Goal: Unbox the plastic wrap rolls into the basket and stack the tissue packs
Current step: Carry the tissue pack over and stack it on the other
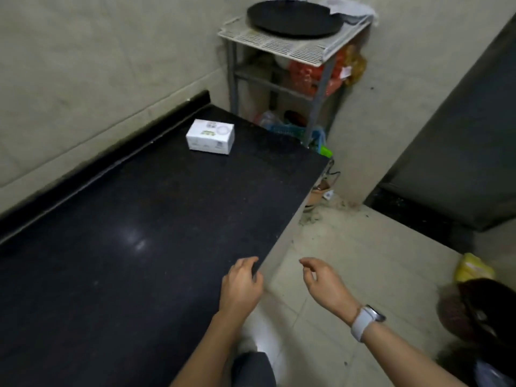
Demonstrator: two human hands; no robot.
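Observation:
A small white box with printed labels lies on the black countertop, far side near the wall. My left hand rests over the counter's front right edge, fingers loosely curled, holding nothing. To its right, my right hand hovers over the floor with fingers apart and empty; a white watch is on that wrist. Both hands are well short of the box. A blue-green basket shows partly behind the counter's far end, under the rack. No tissue packs are visible.
A metal rack in the corner carries a round black pan on top and red packets on a lower shelf. A dark door stands at the right. A yellow bag and dark bags lie on the tiled floor at the right.

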